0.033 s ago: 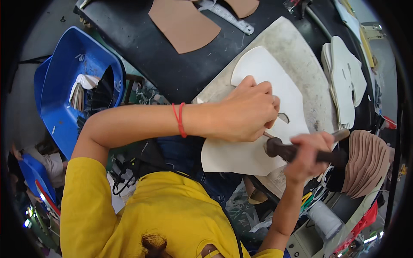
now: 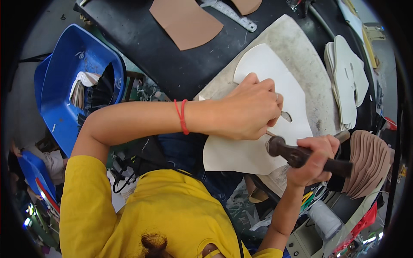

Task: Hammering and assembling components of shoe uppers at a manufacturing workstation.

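My left hand (image 2: 254,107) is closed, pressed down on a large white sheet piece (image 2: 241,155) with curved edges. What its fingers pinch is mostly hidden; a thin brownish tip (image 2: 270,133) shows by them, close to the hammer. A small dark-edged cutout (image 2: 286,116) in the sheet lies just right of my knuckles. My right hand (image 2: 313,161) grips a dark hammer (image 2: 297,155), its round end just above the sheet, near my left fingers. Under the sheet is a worn pale board (image 2: 307,60).
A stack of white cut pieces (image 2: 344,81) lies right of the board, a fan of brown pieces (image 2: 368,161) below it. Brown pieces (image 2: 189,26) and a metal ruler (image 2: 232,16) lie at the back. On the left stands a blue bin (image 2: 60,103) holding dark and white scraps.
The hammer and right hand show slightly lower and farther right, and the hand is sharper now. The whole view has shifted a little; my left hand keeps its hold.
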`<state>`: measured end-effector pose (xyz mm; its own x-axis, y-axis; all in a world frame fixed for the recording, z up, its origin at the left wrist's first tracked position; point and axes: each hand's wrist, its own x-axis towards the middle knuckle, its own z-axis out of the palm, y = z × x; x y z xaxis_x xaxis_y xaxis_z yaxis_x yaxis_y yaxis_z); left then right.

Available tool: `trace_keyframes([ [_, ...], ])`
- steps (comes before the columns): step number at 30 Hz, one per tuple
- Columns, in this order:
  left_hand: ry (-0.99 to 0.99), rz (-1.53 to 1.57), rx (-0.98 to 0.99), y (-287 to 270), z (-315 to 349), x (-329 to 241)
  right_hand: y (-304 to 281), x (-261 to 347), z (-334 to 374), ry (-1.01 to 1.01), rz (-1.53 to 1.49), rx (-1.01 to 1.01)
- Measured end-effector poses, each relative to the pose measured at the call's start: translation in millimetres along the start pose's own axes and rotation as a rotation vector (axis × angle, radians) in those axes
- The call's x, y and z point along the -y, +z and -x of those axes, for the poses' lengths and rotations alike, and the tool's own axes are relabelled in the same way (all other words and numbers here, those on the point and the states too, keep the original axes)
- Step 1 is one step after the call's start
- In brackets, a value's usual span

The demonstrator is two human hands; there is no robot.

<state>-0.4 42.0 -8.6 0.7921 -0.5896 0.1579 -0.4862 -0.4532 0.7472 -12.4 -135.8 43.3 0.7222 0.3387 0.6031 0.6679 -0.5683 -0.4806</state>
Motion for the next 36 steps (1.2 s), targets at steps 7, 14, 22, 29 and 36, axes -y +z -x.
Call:
trace_keyframes([
  [7,0.054,-0.015,0.008,-4.6,-3.6,7.2,16.4,-13.9,4.4,0.046,0.145,0.206],
  [14,0.121,0.010,0.019,-4.7,-9.8,14.4,20.9,-9.8,5.5,0.167,0.233,0.275],
  [22,0.314,-0.086,0.204,-13.7,-29.0,19.8,19.7,-3.2,8.0,0.217,0.203,0.009],
  [29,0.324,-0.158,0.523,-30.3,-69.0,4.8,-4.8,-1.7,14.9,0.173,0.105,-0.030],
  [36,0.380,0.015,0.324,-13.2,-39.2,29.0,-5.3,-7.7,36.6,0.205,0.225,0.185],
])
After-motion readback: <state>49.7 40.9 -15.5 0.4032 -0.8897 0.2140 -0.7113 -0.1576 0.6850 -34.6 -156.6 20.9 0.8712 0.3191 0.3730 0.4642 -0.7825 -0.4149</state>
